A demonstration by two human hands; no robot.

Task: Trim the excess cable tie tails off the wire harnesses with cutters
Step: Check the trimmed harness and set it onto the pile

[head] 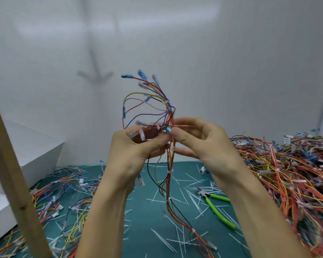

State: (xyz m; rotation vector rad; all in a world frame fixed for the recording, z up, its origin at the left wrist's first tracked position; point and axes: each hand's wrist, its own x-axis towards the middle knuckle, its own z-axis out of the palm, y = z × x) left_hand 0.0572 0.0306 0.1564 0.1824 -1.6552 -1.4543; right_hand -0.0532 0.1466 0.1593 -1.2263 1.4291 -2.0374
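1. Wooden post (13, 164) slants up the left edge of the frame, with a loose pile of multicoloured wire harnesses (60, 198) just right of it on the teal bench (138, 229).
2. At centre, the left hand (136, 148) grips an upright wire harness bound with white cable ties (169, 175); the right hand (199, 140) pinches the same bundle.
3. Right of centre, green-handled cutters (207, 196) lie untouched on the bench among white cut tie tails (163, 240).
4. Red and orange harness heap (287, 174) fills the right side.

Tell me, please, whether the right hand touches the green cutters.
Apart: the head view shows the cutters lying on the mat, clear of the right hand.
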